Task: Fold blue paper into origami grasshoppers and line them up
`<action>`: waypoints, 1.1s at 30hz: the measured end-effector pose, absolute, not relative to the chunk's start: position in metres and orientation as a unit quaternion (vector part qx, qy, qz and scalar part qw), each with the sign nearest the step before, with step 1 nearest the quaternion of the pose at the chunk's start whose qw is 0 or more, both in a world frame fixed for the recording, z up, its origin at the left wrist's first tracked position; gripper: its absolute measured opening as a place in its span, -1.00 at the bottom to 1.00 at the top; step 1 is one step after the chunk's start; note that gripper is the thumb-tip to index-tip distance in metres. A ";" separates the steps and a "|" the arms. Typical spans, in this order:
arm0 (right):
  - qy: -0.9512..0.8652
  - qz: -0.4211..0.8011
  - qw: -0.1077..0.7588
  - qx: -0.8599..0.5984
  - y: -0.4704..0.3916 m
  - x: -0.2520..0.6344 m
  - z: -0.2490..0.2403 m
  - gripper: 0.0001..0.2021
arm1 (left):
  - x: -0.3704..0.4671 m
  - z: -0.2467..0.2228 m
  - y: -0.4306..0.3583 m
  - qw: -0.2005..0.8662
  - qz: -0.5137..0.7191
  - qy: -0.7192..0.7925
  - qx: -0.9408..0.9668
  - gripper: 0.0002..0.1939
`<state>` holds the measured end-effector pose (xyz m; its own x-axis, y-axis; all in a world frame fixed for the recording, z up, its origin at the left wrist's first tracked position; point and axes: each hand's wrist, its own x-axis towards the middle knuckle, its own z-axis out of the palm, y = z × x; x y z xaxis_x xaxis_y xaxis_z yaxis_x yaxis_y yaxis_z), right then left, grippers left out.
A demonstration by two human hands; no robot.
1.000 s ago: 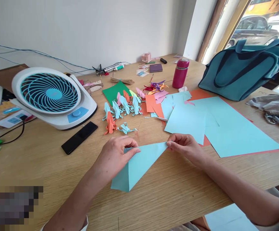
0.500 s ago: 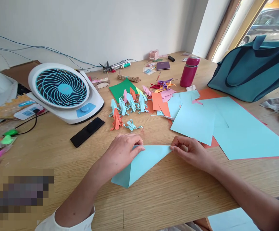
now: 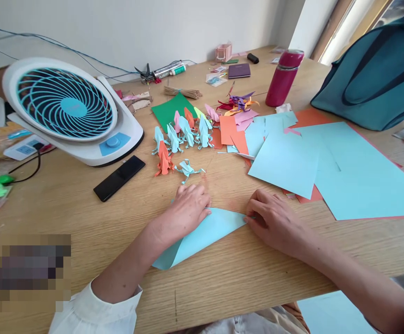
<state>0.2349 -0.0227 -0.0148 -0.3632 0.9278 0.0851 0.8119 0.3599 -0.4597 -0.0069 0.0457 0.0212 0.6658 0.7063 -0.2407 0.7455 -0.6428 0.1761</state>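
A sheet of light blue paper [image 3: 207, 234], folded over on itself, lies on the wooden table in front of me. My left hand [image 3: 191, 208] rests across its upper left part with fingers bent and the thumb on the paper; the fingertips are partly hidden. At the sheet's right tip, my right hand [image 3: 271, 218] pinches the pointed corner between thumb and fingers. Just beyond my left hand sits a small light blue origami figure [image 3: 189, 170], with an orange origami figure [image 3: 164, 160] beside it and several more standing behind.
Loose light blue sheets [image 3: 288, 160] overlap orange paper on the right, near a teal bag [image 3: 368, 88] and a magenta bottle [image 3: 283, 81]. On the left are a white fan [image 3: 73, 109] and a black phone [image 3: 120, 178]. A green sheet [image 3: 170, 109] lies behind the figures.
The paper lies flatter on the table, its left part swung slightly left. My left hand has turned palm-down over it, and the right still grips the tip. The camera view has shifted.
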 end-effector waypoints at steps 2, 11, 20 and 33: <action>-0.808 0.149 0.162 -0.546 -0.023 0.235 -0.017 -0.90 | -0.006 0.019 0.045 0.125 -0.073 0.407 0.902 -0.90; -0.834 0.147 0.193 -0.495 -0.025 0.235 -0.015 -0.88 | 0.002 0.027 0.035 0.216 -0.014 0.300 0.929 -0.70; -0.908 0.054 0.175 -0.376 -0.028 0.242 -0.015 -0.75 | 0.002 0.032 0.001 0.115 -0.078 0.301 0.943 -0.50; -0.912 0.022 0.166 -0.375 -0.053 0.242 -0.018 -0.64 | 0.018 0.002 -0.051 -0.017 -0.087 0.343 0.935 -0.15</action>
